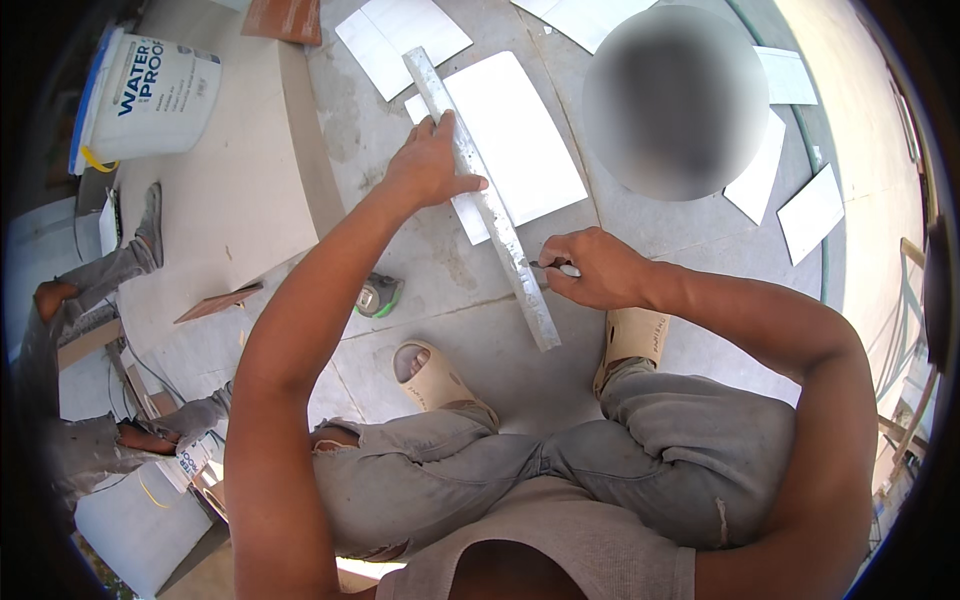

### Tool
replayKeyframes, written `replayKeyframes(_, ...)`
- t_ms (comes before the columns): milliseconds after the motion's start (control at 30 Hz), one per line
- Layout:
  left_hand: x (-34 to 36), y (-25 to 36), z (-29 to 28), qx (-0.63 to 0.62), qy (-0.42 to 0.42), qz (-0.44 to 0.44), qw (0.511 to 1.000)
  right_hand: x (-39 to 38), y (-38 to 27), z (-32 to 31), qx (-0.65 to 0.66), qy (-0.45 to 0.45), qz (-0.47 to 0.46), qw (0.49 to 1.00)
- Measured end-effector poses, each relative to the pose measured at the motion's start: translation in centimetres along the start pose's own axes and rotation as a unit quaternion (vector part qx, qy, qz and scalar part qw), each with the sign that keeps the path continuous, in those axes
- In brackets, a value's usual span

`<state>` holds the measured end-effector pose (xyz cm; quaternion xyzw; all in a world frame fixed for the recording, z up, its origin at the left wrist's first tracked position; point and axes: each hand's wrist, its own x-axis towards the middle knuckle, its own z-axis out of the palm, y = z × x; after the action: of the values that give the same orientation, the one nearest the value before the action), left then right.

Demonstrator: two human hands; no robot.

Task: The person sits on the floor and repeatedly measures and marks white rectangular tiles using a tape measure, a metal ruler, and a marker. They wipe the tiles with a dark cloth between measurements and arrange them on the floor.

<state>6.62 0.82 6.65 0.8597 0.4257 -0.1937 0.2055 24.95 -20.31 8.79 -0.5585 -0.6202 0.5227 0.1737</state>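
A long, worn metal straightedge bar [497, 215] lies slantwise over a white tile [530, 140] on the floor. Its near end reaches past the tile toward my feet. My left hand [430, 163] grips the bar near its upper part, fingers over the far side and thumb along the near side. Beside the bar's lower part, my right hand [597, 267] is closed around a slim pen-like tool [568, 270] with a pale end. The tool's dark part meets the bar's edge; its exact kind is hidden by the fingers.
A tape measure [379, 295] lies by my left sandal [432, 375]. Other white tiles [403, 40] lie around. At left, a white bucket [155, 95] stands on a pale ledge [235, 180], near another person's legs [100, 280]. A blurred round patch hides the upper right.
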Motion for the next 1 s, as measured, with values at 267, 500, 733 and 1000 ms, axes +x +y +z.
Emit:
replayKeyframes(267, -0.1, 0.5, -0.3, 0.097, 0.013, -0.012, 0.995, 0.1, -0.1, -1.9, 0.033, 0.069, 0.045, 0.996)
replayKeyframes(500, -0.5, 1.8, 0.4, -0.129, 0.055, -0.095, 0.986, 0.8, -0.5, -2.9, -0.043, 0.037, 0.072, 0.996)
replayKeyframes(733, -2.1, -4.7, 0.0, -0.144, 0.129, -0.172, 0.966, 0.8, -0.2, -3.5, -0.065, 0.03, 0.082, 0.994)
replayKeyframes(1000, -3.2, -8.6, 4.5, -0.136, 0.054, -0.206, 0.968, 1.5, 2.7, -2.9, -0.136, 0.02, 0.034, 0.99)
